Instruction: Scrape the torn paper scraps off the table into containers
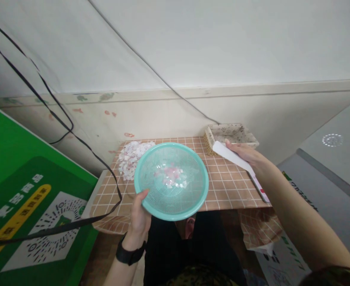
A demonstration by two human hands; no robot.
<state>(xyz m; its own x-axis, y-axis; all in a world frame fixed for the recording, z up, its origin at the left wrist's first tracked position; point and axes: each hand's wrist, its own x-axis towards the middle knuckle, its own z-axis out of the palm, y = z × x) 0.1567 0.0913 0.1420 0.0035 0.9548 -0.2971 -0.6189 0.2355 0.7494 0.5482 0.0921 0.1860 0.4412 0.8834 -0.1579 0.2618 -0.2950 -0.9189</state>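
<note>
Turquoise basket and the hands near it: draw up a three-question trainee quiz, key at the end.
1. True or false: the left hand grips the rim of the round turquoise plastic mesh basket.
2. What does the right hand hold? A: a red cup. B: a long white object. C: a pair of scissors.
3. Fill in: on the brown tablecloth with white grid lines, the heap of small white pieces lies on the person's ____ side of the round basket.

Key: 1. True. 2. B. 3. left.
</note>
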